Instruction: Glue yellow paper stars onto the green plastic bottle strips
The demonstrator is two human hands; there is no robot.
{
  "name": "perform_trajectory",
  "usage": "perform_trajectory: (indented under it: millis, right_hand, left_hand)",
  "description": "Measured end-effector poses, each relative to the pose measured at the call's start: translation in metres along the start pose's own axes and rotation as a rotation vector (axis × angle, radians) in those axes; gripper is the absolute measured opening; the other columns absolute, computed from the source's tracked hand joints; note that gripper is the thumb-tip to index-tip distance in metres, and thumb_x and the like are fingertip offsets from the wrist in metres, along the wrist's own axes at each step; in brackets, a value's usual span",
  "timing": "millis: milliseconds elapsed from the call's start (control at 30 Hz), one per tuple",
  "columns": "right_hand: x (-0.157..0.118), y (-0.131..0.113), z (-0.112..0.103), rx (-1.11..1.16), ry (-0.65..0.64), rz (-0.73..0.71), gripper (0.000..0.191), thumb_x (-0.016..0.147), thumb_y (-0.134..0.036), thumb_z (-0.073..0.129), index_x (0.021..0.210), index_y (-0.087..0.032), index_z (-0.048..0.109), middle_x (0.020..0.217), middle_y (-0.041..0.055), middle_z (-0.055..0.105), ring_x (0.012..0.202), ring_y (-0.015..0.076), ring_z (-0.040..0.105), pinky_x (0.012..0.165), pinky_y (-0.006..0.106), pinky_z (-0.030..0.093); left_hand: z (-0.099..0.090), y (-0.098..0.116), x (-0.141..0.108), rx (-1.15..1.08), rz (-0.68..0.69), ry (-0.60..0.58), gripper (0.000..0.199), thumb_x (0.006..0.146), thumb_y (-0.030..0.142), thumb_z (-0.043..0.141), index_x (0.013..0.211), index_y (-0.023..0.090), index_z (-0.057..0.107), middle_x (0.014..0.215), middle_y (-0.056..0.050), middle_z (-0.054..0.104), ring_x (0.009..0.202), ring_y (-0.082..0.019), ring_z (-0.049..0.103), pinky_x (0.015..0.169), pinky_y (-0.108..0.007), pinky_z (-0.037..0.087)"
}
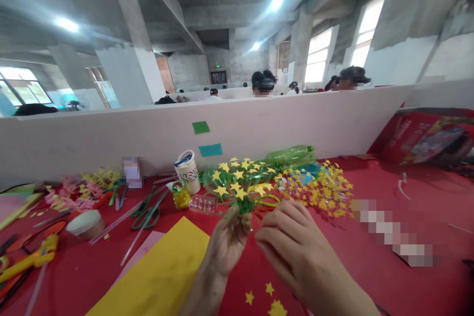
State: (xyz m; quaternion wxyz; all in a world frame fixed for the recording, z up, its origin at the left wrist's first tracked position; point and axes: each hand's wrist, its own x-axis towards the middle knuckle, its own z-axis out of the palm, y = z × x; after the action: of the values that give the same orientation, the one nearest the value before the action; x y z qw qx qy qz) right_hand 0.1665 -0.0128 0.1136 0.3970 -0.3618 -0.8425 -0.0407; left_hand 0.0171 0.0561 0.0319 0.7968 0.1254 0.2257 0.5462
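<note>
My left hand (232, 232) is closed around the base of a green plastic bottle piece (244, 203), which is held upright and fans out at the top. Yellow paper stars (240, 193) are fixed on its spread strips. Just to the right is my right hand (291, 244), its fingers bent together in a pinch. Whatever they hold, if anything, is hidden. Several loose yellow stars (269, 289) lie on the red table below the hands. A yellow paper sheet (159, 266) lies at the left, partly covered by my left forearm.
Behind stand a white cup (188, 173), green plastic bottles (292, 156) and a pile of star-tipped pieces (326, 187). Scissors (148, 215), a tape roll (87, 224) and a yellow glue gun (40, 254) lie left. A white partition (259, 126) borders the table; people are beyond it.
</note>
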Motion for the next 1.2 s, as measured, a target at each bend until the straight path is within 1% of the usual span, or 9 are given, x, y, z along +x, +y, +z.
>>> perform_trajectory:
  millis: [100,267,400,533,633,733,800,900,1200]
  right_hand:
    - [0.000,0.002,0.005,0.012,0.035,-0.004,0.015,0.085,-0.014,0.049,0.081,-0.020,0.063,0.075,0.0013,0.062,0.072,0.0150,0.053,0.075,0.033,0.042]
    - [-0.001,0.001,0.005,0.045,0.092,-0.022,0.020,0.088,-0.012,0.044,0.089,-0.019,0.062,0.081,0.0020,0.065,0.075,0.0150,0.055,0.076,0.032,0.044]
    - [-0.002,0.003,0.001,-0.001,0.208,-0.065,0.017,0.084,-0.008,0.049,0.089,-0.017,0.061,0.080,0.0022,0.066,0.073,0.0153,0.056,0.075,0.033,0.044]
    - [-0.004,0.003,0.000,0.031,0.286,-0.048,0.019,0.078,-0.004,0.054,0.092,-0.016,0.061,0.080,0.0037,0.065,0.074,0.0162,0.055,0.071,0.033,0.046]
    - [-0.006,0.002,0.003,0.126,0.265,-0.005,0.022,0.079,-0.004,0.053,0.096,-0.015,0.060,0.089,0.0060,0.065,0.084,0.0167,0.057,0.075,0.031,0.048]
    - [-0.008,-0.001,0.010,0.215,0.199,0.041,0.020,0.082,-0.007,0.050,0.097,-0.017,0.060,0.098,0.0055,0.065,0.091,0.0147,0.060,0.078,0.026,0.049]
    - [-0.009,-0.001,0.014,0.270,0.199,0.097,0.021,0.083,-0.008,0.050,0.099,-0.018,0.057,0.094,0.0029,0.067,0.087,0.0121,0.062,0.076,0.022,0.050]
    - [-0.012,-0.001,0.019,0.309,0.262,0.178,0.024,0.082,-0.009,0.052,0.104,-0.020,0.053,0.087,-0.0007,0.068,0.080,0.0098,0.065,0.073,0.018,0.051]
    - [-0.008,-0.001,0.018,0.213,0.284,0.179,0.016,0.079,-0.011,0.057,0.092,-0.019,0.062,0.087,-0.0009,0.070,0.080,0.0096,0.065,0.075,0.016,0.050]
  left_hand:
    - [-0.001,0.000,0.000,-0.027,0.009,-0.017,0.022,0.085,0.006,0.042,0.074,0.009,0.061,0.064,-0.005,0.063,0.059,-0.010,0.061,0.058,-0.019,0.051]
    - [-0.006,-0.003,0.006,-0.048,0.003,0.007,0.020,0.083,0.004,0.043,0.075,0.009,0.061,0.064,-0.005,0.064,0.056,-0.010,0.061,0.055,-0.019,0.052]
    - [-0.003,-0.006,0.005,-0.025,0.026,0.034,0.018,0.082,0.003,0.046,0.076,0.010,0.062,0.064,-0.005,0.065,0.056,-0.010,0.062,0.054,-0.019,0.052]
    - [0.003,-0.006,0.000,-0.013,0.037,0.063,0.019,0.081,0.001,0.047,0.080,0.011,0.063,0.064,-0.003,0.065,0.058,-0.011,0.062,0.056,-0.019,0.053]
    - [0.006,-0.005,-0.004,-0.030,0.027,0.058,0.020,0.083,0.004,0.045,0.075,0.011,0.061,0.068,-0.004,0.065,0.060,-0.010,0.062,0.057,-0.020,0.053]
    - [0.007,-0.004,-0.005,-0.045,0.020,0.031,0.024,0.085,0.006,0.043,0.069,0.010,0.060,0.064,-0.003,0.063,0.056,-0.008,0.060,0.054,-0.017,0.052]
    - [0.007,-0.004,-0.005,-0.031,0.038,0.009,0.022,0.084,0.006,0.044,0.068,0.010,0.060,0.062,-0.003,0.063,0.057,-0.009,0.061,0.056,-0.018,0.052]
    - [0.005,-0.004,-0.004,-0.002,0.061,0.014,0.018,0.082,0.005,0.047,0.074,0.010,0.062,0.065,-0.004,0.065,0.060,-0.010,0.063,0.058,-0.019,0.053]
    - [-0.005,-0.004,0.001,0.001,0.091,-0.038,0.021,0.076,-0.002,0.047,0.076,0.011,0.063,0.069,-0.004,0.068,0.062,-0.011,0.063,0.061,-0.020,0.053]
